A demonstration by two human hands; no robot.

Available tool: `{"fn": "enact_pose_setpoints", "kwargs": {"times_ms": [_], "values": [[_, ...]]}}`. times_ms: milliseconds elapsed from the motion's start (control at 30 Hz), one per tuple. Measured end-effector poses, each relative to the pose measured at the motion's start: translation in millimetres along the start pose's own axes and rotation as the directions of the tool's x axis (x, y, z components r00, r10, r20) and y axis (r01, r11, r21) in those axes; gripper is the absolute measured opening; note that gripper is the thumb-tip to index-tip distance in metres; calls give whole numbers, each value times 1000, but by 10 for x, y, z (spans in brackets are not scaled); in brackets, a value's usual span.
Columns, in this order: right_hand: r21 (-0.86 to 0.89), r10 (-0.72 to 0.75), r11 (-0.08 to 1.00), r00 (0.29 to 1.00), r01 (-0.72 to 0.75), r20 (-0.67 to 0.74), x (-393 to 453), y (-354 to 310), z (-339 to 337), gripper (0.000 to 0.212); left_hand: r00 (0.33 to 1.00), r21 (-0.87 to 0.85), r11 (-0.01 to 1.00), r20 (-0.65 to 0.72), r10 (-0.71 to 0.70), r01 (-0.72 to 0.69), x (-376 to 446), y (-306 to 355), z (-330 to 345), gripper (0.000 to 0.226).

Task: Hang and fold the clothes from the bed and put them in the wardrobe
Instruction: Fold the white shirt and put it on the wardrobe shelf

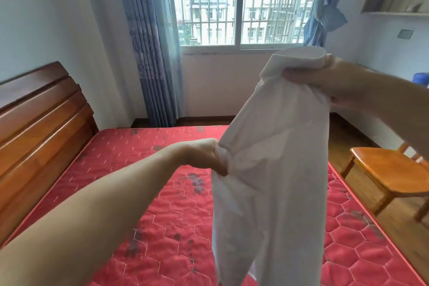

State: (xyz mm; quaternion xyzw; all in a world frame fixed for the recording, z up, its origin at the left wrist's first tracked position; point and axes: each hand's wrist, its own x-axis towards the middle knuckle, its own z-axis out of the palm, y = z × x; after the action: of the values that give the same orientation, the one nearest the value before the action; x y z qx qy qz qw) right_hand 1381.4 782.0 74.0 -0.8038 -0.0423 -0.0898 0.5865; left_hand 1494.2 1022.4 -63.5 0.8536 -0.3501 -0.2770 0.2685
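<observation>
White cotton shirt (274, 169) up in the air in front of me, hanging over the red quilted mattress (151, 227) of the bed! My right hand (325, 79) grips it up high at the collar, fingers curled round the bunched fabric, level with the window sill. My left hand (209, 155) is lower down, pinching the shirt's left edge about halfway along, thumb and fingers closed on a fold of cloth. Between the two grips the fabric runs slanted, and below my left hand it drops loose and creased toward the mattress; I can't tell whether the hem touches it, since it runs out of view at the bottom. Brown wooden headboard (39, 127) stands at my left. Orange wooden chair (390, 172) sits on the floor just beside the bed's right edge. Ahead, a barred window (241, 2) with blue curtains (148, 42) either side.
</observation>
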Motion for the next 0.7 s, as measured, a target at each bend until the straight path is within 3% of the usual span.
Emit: {"fn": "enact_pose_setpoints", "kwargs": {"times_ms": [67, 200, 333, 433, 467, 533, 600, 700], "values": [[-69, 12, 998, 1000, -10, 25, -64, -52, -105, 32, 998, 86, 996, -67, 2, 4, 43, -45, -68, 6], [-330, 142, 938, 987, -109, 79, -136, -114, -338, 46, 972, 117, 993, -230, 46, -19, 99, -43, -183, 12], [-406, 263, 890, 960, -206, 91, -202, -115, -463, 40, 975, 16, 998, -215, 57, -54, 104, 21, -227, 9], [-436, 315, 867, 943, -240, 107, -232, -91, -483, 43, 987, 174, 985, -160, 18, 10, 113, 41, -255, 9], [-447, 322, 861, 940, -241, 114, -231, -78, -472, 42, 986, 240, 970, -168, -7, 48, 129, 43, -264, 18], [-472, 330, 848, 937, -241, 114, -220, -42, -417, 28, 968, 385, 914, -249, -32, 130, 160, 50, -272, 29], [-542, 331, 809, 939, -228, 99, -199, -20, -360, 14, 937, 491, 852, -350, 3, 181, 194, 48, -271, 23], [-659, 373, 718, 923, -224, 93, -166, -42, -289, 20, 877, 367, 915, -480, 32, 167, 263, 3, -271, 19]]}}
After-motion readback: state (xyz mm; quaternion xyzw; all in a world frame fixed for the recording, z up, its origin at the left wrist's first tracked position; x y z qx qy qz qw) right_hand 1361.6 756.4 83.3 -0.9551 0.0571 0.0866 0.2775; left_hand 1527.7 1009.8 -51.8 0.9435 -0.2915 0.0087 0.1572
